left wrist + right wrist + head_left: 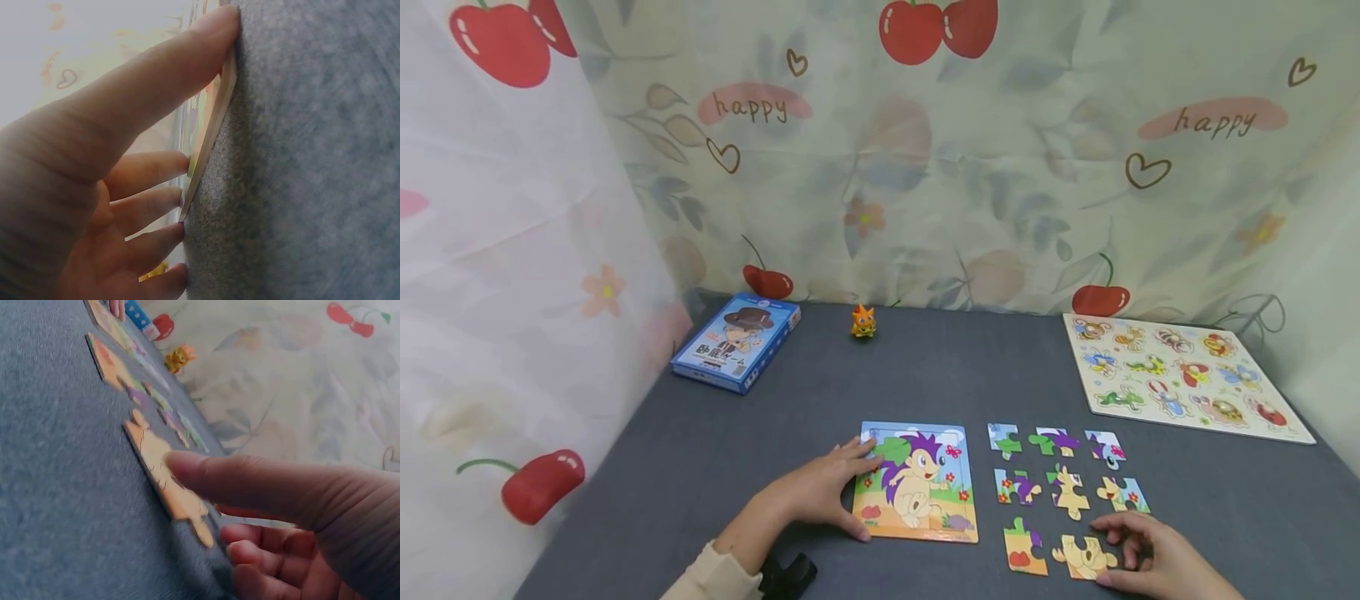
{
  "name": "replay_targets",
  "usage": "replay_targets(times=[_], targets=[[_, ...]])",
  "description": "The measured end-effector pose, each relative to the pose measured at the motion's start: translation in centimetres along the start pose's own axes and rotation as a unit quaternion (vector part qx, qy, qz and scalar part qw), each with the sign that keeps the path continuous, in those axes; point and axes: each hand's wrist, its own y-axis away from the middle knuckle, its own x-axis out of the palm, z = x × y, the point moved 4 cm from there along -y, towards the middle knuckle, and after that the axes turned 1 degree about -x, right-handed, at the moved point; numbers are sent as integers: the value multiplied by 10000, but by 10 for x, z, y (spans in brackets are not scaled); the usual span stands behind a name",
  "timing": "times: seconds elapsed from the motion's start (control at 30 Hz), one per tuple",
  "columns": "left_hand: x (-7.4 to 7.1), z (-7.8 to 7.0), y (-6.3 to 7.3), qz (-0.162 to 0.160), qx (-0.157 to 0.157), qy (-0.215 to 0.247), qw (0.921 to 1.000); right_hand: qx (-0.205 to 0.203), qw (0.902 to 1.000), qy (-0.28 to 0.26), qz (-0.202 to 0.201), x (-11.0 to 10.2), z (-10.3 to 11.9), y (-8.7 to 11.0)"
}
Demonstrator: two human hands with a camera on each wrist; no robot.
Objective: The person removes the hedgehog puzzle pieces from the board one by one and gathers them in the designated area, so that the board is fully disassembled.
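Note:
My left hand (827, 487) rests with spread fingers on the left side of a square hedgehog puzzle board (917, 533). Its thumb (215, 28) lies at the board's near edge. Lower right, my right hand (1157, 554) has its thumb and index finger about the right end of a beige puzzle piece (1081, 560) lying flat on the table. The thumb tip (184, 465) overlaps that piece in the right wrist view, with the other fingers curled beside it. A piece with red fruit (1022, 554) lies just left of it.
Two rows of loose pieces lie beyond, including a yellow body piece (1067, 493) and a butterfly piece (1105, 446). An insect board (1195, 379) stands back right. A blue box (737, 342) and small orange figure (863, 322) sit farther back. A black object (790, 575) is near my left wrist.

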Motion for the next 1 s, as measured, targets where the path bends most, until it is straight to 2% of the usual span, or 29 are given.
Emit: replay_targets(times=[0.07,0.3,0.43,0.63,0.83,1.0], targets=[[1,0,0,4,-13,12,10000,44,9999,69,-98,-3,6,-1],[0,-1,1,-15,-50,39,10000,-963,9920,530,-621,-13,40,-17],[0,-1,1,3,-47,31,10000,-1130,9924,302,-371,-10,54,-30],[0,-2,1,-3,-70,8,10000,-1078,9941,63,-20,0,72,-51],[0,-2,1,-3,-54,-37,10000,-1025,9945,27,202,10,85,-71],[0,-1,0,8,-72,-15,10000,-1229,9916,49,412,21,92,-84]])
